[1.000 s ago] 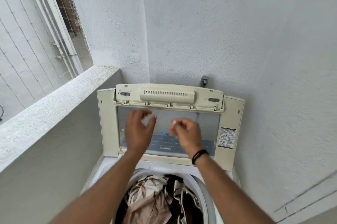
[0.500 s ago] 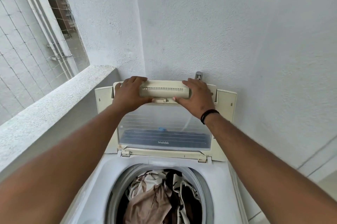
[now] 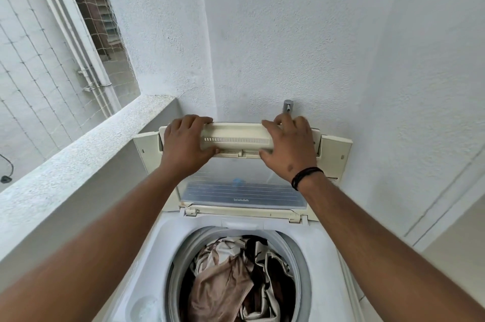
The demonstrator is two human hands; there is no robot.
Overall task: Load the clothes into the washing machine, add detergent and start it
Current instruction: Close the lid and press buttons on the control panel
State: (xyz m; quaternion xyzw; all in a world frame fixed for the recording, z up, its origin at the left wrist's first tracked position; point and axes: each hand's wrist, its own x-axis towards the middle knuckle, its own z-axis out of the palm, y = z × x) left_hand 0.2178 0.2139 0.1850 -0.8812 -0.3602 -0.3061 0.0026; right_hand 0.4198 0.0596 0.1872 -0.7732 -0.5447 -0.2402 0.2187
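Observation:
A white top-loading washing machine [image 3: 157,256] stands below me with its cream lid [image 3: 236,138] raised against the back wall. Brown, cream and dark clothes [image 3: 236,274] fill the drum. My left hand [image 3: 185,144] grips the left part of the lid's top edge, fingers curled over the top and thumb underneath. On the right part of that edge my right hand [image 3: 291,148] grips in the same way; a black band sits on its wrist. The lid's clear window [image 3: 244,190] shows below the hands.
A grey parapet ledge [image 3: 78,159] runs along the left, with netting and a drainpipe [image 3: 99,80] beyond it. White walls close in behind and to the right. A metal tap [image 3: 288,106] sticks out of the wall just above my right hand.
Both hands rose from in front of the lid window to its top edge and took hold of it. The lid now looks tipped slightly toward me.

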